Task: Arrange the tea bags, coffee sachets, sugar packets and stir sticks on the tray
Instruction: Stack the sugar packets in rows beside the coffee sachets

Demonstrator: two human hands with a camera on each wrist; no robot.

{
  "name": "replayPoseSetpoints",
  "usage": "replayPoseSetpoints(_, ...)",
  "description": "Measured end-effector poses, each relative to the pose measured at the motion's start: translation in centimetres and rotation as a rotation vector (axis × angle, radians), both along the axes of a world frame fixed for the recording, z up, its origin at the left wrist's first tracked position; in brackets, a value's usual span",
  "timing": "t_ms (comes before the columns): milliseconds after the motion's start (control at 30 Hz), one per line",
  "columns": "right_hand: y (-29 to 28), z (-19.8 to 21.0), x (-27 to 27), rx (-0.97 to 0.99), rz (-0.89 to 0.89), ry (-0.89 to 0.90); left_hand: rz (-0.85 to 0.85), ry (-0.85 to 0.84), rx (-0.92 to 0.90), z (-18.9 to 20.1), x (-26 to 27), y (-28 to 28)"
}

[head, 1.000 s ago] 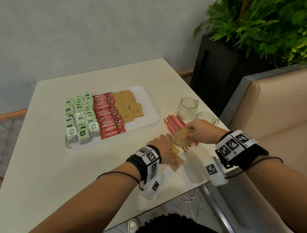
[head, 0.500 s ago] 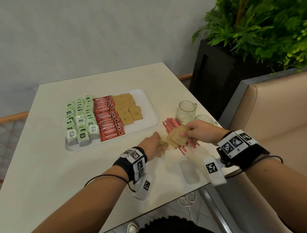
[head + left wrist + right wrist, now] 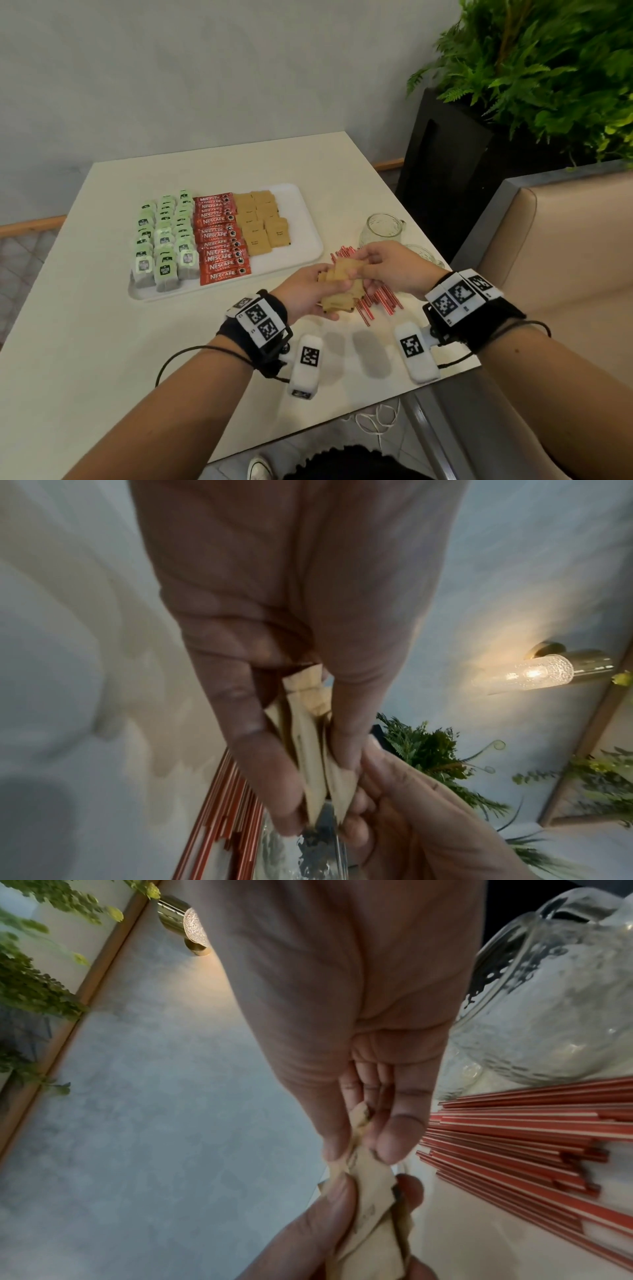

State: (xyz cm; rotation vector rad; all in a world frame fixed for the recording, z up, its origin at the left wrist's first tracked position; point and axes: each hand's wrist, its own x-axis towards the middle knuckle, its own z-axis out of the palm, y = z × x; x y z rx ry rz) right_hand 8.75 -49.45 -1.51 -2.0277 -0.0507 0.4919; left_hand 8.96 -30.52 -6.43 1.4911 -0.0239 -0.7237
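Nearest the person, a loose bundle of brown sugar packets (image 3: 339, 284) is gripped between both hands above the table (image 3: 85, 342). The left hand (image 3: 305, 291) is curled round the bundle from below, thumb on one side and fingers on the other, as is seen in the left wrist view (image 3: 308, 750). The right hand (image 3: 387, 270) is brought against it, and the upper packets are pinched between its thumb and fingertips (image 3: 394, 1139). Just beneath and beyond the hands, red stir sticks (image 3: 373, 298) are spread flat on the table. A glass jar (image 3: 382, 229) is stood just past them, and a second glass piece (image 3: 423, 255) is half hidden behind the right hand. Further left, the white tray (image 3: 305, 219) is filled in rows: green tea bags (image 3: 164, 240) at the left, red coffee sachets (image 3: 221, 236) in the middle, more brown sugar packets (image 3: 262, 222) to their right. A potted fern (image 3: 548, 75) is seen beyond the table's right corner.
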Motion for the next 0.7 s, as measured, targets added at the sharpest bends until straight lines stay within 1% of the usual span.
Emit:
replayPoseSetpoints(67,-0.1,0.1,0.2,0.089,-0.105,0.007,0.049,0.004,-0.010,-0.3,0.3,0.0)
replayPoseSetpoints(133,-0.4,0.0,0.4,0.135,-0.175,0.018,0.105,0.008,-0.029,-0.6,0.5,0.2)
replayPoseSetpoints(267,0.2,-0.6,0.9,0.059,-0.137,0.046,0.168,-0.005,-0.043,-0.8,1.2,1.1)
replayPoseSetpoints(333,1.2,-1.1,1.4,0.058,-0.123,0.042,0.185,-0.026,-0.032,-0.6,1.5,1.7)
replayPoseSetpoints(533,5.8,-2.0,3.9,0.117,-0.150,0.025,0.197,-0.039,0.019,-0.3,3.2,5.5)
replayPoseSetpoints(700,9.9,-2.9,7.7,0.184,-0.201,-0.008,0.314,-0.045,0.038,-0.1,5.6,10.4)
